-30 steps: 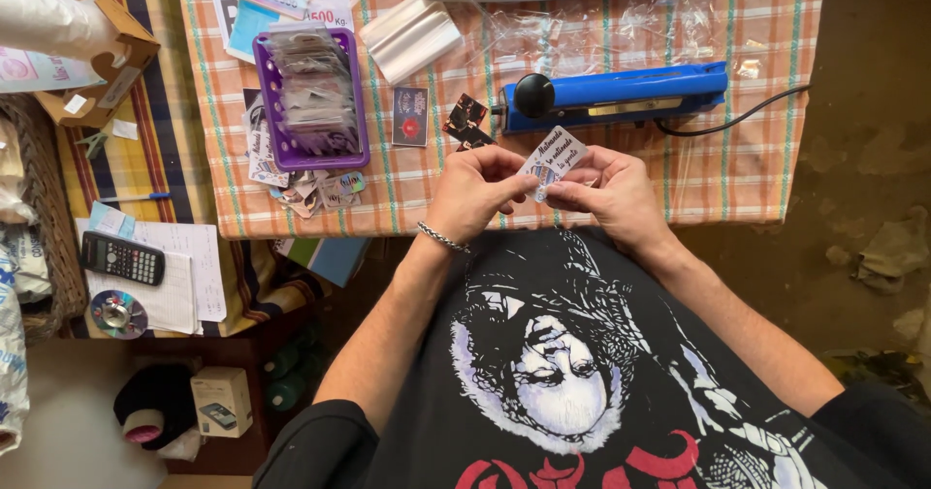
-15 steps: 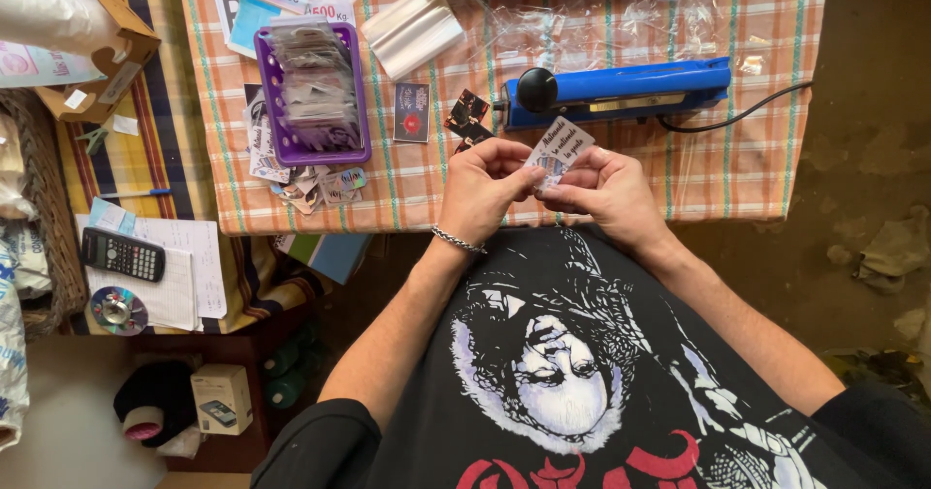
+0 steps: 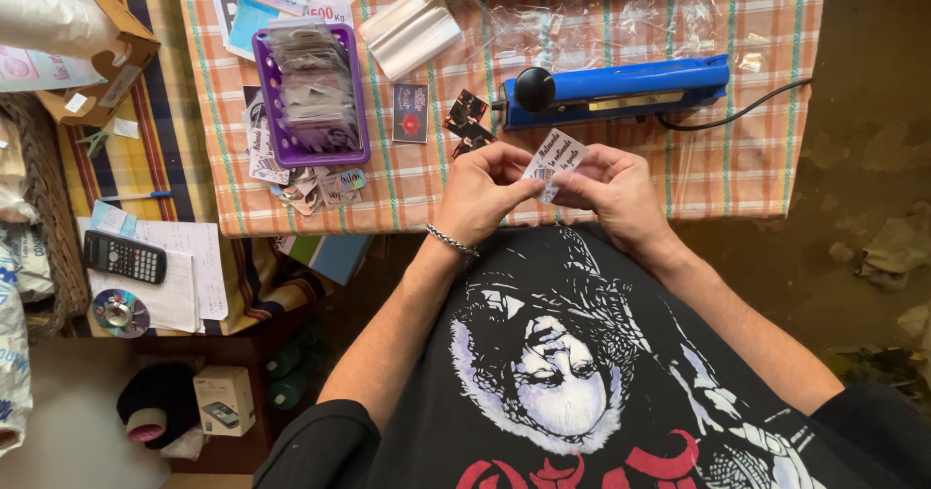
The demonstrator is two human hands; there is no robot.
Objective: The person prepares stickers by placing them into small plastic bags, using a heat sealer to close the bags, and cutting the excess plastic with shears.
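Note:
A small white printed card (image 3: pixel 555 157) is pinched between both of my hands at the near edge of a checked tablecloth (image 3: pixel 756 174). My left hand (image 3: pixel 485 193), with a metal bracelet at the wrist, grips its lower left side. My right hand (image 3: pixel 616 193) grips its right side. Just beyond my fingers lie a few small dark cards (image 3: pixel 467 121) and a blue heat sealer (image 3: pixel 611 92) with a black knob and a cord trailing right.
A purple tray (image 3: pixel 359 111) holds several bagged cards, with loose stickers (image 3: pixel 320 187) below it. Clear plastic sleeves (image 3: pixel 601 19) and a white packet (image 3: pixel 412 31) lie farther back. To the left are a calculator (image 3: pixel 124 258), a disc (image 3: pixel 120 312) and papers.
The card has tilted slightly between my fingers and my hands have shifted a little toward the table. Nothing else moved.

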